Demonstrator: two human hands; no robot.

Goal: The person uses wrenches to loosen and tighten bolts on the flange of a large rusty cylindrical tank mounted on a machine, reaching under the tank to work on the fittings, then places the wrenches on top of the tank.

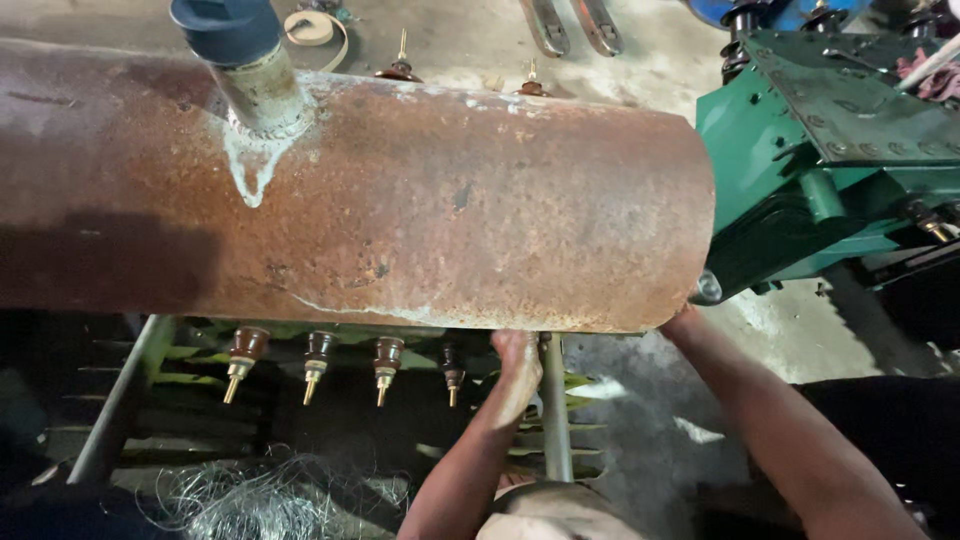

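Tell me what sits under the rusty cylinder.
Under the rusty cylinder hang four brown insulators with brass tips, beside a grey rod. The left hand reaches up there; the right hand is mostly hidden behind the cylinder's end.

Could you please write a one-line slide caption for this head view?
Both hands, left hand and right hand, reach under a rusty cylindrical tank above a row of brown insulators.

Concrete floor [660, 70], pale and stained. Directly on it: green machine housing [800, 200] at right, tangle of thin wire [250, 500] lower left, tape roll [312, 28] far side.
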